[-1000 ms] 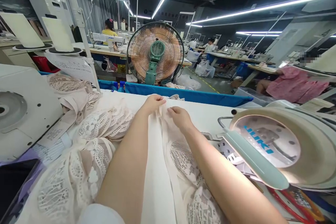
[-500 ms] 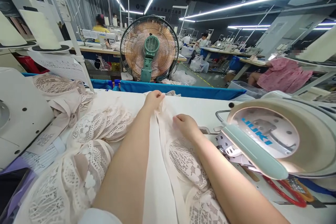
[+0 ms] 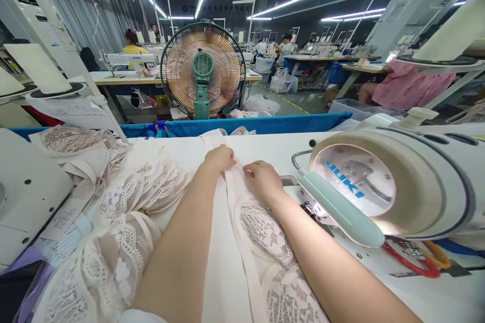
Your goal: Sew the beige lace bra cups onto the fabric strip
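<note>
our left hand (image 3: 220, 157) and right hand (image 3: 264, 178) pinch the fabric strip (image 3: 227, 242), its length running straight away from us.

"JUKI" in blue on sewing machine (image 3: 394, 186) end cover

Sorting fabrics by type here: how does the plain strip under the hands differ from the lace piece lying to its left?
The plain strip is smooth and solid, while the lace piece is openwork with scalloped edges. The plain strip lies flat and straight between the forearms, pinched by the left hand and right hand; the lace piece lies bunched and untouched. Both are pale cream and rest on the white table.
</note>
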{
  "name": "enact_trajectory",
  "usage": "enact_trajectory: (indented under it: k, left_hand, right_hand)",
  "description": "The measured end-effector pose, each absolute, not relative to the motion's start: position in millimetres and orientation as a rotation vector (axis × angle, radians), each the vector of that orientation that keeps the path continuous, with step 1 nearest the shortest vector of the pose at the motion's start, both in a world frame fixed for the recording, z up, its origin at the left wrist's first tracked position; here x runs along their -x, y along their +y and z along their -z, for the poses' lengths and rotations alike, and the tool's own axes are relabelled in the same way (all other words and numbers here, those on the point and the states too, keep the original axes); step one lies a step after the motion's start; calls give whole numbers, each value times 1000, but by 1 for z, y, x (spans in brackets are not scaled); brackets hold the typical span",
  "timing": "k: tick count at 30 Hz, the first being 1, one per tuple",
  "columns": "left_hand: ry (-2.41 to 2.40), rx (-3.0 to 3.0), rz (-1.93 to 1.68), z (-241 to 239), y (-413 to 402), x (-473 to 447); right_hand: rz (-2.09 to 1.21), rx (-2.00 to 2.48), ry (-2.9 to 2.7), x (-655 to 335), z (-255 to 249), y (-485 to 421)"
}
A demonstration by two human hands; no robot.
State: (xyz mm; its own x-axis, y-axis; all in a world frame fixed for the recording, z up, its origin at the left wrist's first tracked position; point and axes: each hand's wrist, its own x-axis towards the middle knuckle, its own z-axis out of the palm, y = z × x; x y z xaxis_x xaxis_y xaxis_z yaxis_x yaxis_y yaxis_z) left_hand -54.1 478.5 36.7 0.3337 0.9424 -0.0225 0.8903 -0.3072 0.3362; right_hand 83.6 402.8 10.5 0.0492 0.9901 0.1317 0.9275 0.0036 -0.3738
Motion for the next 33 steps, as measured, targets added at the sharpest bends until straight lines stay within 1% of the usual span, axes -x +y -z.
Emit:
enact_trajectory:
  k: [6,10,15,21,26,29,33]
  left_hand:
    - [1771,-2254,144,-51,476,70]
    - [1792,-2231,255,-58,473,72]
    - [1861,-2322,119,-58,475,67]
    - [1518,-2507,76,-40,480,59]
    - [1417,-2525,-11,-27,485,65]
    - [1405,-2496,-110,-22,487,72]
    - [1464,-2447,-242,-17,484,76]
  right_hand:
    - [-227,2002,-1986,-81,-16,401]
    - [-220,1940,-2071,-80,-16,402]
    - [-218,1863,-2171,-77,-20,400]
    - [-213,1927,-2147,-74,-21,398]
    - [-127,1909,-2187,-68,-22,398]
    - [-51,1737,-2296,-54,-32,382]
    - [20,1239,-2498,-45,-48,315]
